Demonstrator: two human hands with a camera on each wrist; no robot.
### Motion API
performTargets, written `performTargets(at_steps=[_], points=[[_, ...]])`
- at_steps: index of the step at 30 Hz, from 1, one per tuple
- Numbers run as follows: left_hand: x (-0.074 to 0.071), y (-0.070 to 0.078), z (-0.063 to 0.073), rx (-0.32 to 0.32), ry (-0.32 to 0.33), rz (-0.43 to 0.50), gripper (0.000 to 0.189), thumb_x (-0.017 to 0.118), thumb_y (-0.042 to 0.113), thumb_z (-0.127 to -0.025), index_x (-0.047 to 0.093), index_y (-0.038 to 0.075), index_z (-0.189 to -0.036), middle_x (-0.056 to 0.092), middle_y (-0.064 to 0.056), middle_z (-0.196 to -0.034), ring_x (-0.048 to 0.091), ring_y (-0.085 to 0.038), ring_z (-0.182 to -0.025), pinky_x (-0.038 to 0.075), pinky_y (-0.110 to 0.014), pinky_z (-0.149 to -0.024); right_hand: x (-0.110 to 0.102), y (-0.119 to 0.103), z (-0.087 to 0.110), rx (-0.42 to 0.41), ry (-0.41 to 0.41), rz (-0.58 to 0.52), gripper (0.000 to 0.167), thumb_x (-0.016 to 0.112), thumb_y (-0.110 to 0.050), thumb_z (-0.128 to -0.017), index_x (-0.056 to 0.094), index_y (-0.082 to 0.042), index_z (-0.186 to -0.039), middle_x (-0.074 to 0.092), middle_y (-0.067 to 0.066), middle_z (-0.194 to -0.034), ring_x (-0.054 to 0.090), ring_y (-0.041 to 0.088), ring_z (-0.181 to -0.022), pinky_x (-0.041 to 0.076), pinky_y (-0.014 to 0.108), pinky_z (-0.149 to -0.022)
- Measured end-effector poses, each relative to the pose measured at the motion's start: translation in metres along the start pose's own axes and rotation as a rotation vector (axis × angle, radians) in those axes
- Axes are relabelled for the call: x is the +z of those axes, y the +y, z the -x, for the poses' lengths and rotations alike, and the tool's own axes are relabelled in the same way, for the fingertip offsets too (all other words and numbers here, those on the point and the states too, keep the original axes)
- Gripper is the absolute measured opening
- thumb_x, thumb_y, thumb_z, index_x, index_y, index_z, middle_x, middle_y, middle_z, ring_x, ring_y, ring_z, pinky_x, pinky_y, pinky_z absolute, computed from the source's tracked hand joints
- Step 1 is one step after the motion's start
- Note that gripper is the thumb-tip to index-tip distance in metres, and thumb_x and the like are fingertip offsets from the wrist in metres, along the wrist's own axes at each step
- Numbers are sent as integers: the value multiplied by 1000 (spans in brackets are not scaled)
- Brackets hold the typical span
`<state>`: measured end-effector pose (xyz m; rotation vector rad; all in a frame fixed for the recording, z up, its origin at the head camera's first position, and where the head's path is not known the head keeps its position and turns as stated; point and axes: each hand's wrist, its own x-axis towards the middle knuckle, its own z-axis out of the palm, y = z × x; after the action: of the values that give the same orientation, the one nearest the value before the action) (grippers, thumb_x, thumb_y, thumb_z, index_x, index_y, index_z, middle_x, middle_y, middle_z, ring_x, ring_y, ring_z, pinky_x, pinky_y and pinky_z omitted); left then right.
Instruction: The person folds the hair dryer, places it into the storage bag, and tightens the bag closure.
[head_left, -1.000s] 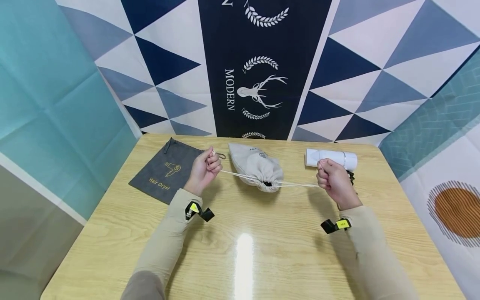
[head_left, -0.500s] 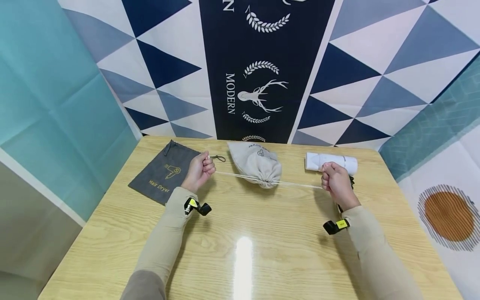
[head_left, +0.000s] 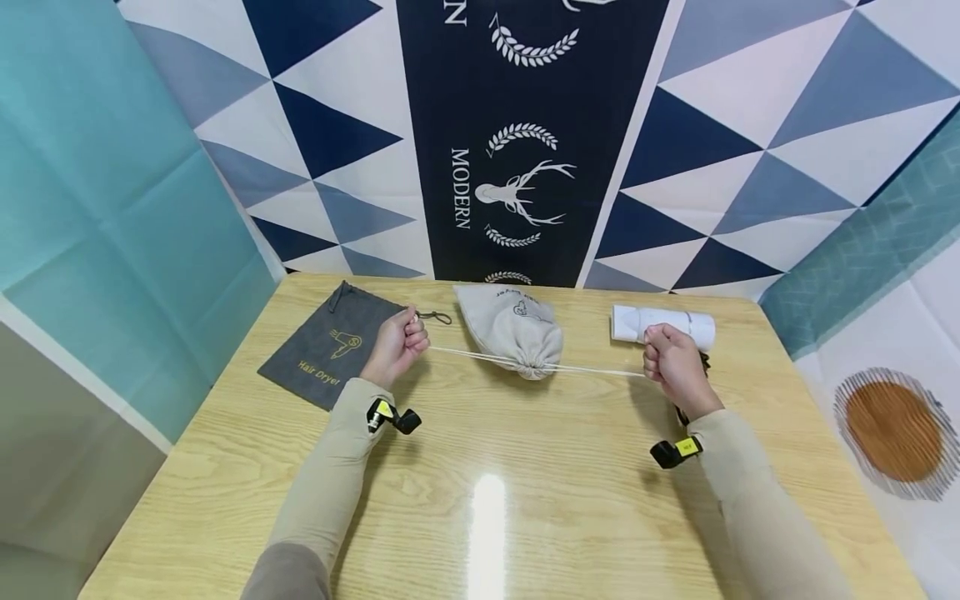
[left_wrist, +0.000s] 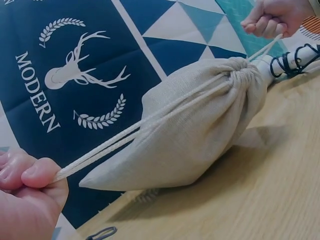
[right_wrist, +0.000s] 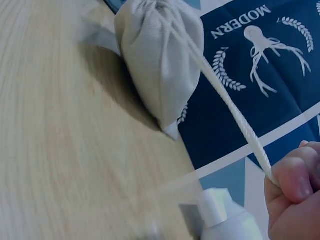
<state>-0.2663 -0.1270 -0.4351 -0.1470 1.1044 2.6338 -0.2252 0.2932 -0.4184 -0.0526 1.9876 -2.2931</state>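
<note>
A light beige drawstring bag (head_left: 513,329) lies near the back of the table, its gathered mouth facing me and cinched tight. White drawstrings (left_wrist: 115,145) stretch taut from both sides of that mouth. My left hand (head_left: 396,343) grips the left cord, with thumb and curled fingers closed over it. On the other side my right hand (head_left: 677,367) grips the right cord (right_wrist: 235,112) the same way. What fills the bag is hidden; its cloth bulges in the left wrist view.
A dark grey pouch (head_left: 318,350) printed "Hair Dryer" lies flat behind my left hand. Beyond my right hand lies a white cylindrical hair dryer (head_left: 667,323), its black cord (left_wrist: 295,59) coiled. Patterned cloth (head_left: 517,167) hangs behind the wooden table (head_left: 540,483).
Both hands have drawn slightly farther apart. The bag's mouth, which showed a dark gap a second ago, has pulled closed. Over the last half second almost nothing has moved.
</note>
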Motion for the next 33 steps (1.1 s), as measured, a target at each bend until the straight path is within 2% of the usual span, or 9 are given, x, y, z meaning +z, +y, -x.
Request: performTargets(at_steps=[4, 8, 15, 20, 26, 30, 33], points=[[-2, -1, -2, 10, -3, -34, 32, 25, 21, -108, 29, 14, -77, 28, 7, -56, 26, -4, -43, 25, -19, -48, 0, 3, -2, 1, 6, -6, 23, 33, -21, -107, 39, -5, -90, 30, -7, -58, 29, 1, -44, 10, 33, -52], [0, -6, -5, 27, 37, -78, 31, 27, 20, -108, 30, 14, -78, 28, 7, -57, 26, -4, -44, 25, -18, -49, 0, 5, -4, 12, -17, 8, 23, 34, -21, -107, 41, -7, -89, 31, -8, -57, 29, 1, -44, 10, 33, -52], [1, -16, -8, 3, 41, -109, 28, 27, 21, -108, 29, 15, -80, 31, 6, -59, 27, -4, -45, 28, -19, -50, 0, 9, -3, 35, -16, 39, 25, 36, -22, -106, 44, -7, -88, 30, -9, -56, 28, 2, -44, 9, 34, -52], [-3, -16, -5, -22, 70, -151, 29, 30, 22, -108, 32, 13, -80, 35, 4, -60, 30, -6, -45, 30, -21, -51, 0, 8, -1, 54, -60, 65, 26, 37, -22, -106, 46, -6, -89, 34, -7, -58, 30, 5, -45, 13, 34, -51], [4, -11, -4, -27, 27, -269, 33, 33, 20, -107, 36, 10, -76, 36, 4, -61, 33, -8, -47, 33, -22, -53, 0, 5, 3, 35, -53, 132, 25, 40, -23, -106, 50, -10, -88, 39, -5, -61, 34, 7, -48, 32, 25, -47], [8, -13, -3, -27, 28, -391, 30, 34, 18, -107, 34, 9, -78, 35, 2, -62, 35, -9, -50, 34, -23, -53, 4, 6, 4, 23, -23, 147, 24, 44, -23, -104, 52, -10, -86, 44, -4, -62, 39, 7, -50, 39, 24, -48], [10, -16, -1, -24, 16, -499, 29, 33, 18, -107, 34, 8, -79, 37, 1, -62, 38, -10, -51, 37, -22, -53, 8, 10, 4, 16, 7, 216, 24, 47, -24, -103, 55, -11, -85, 47, -4, -64, 44, 7, -52, 44, 25, -50]])
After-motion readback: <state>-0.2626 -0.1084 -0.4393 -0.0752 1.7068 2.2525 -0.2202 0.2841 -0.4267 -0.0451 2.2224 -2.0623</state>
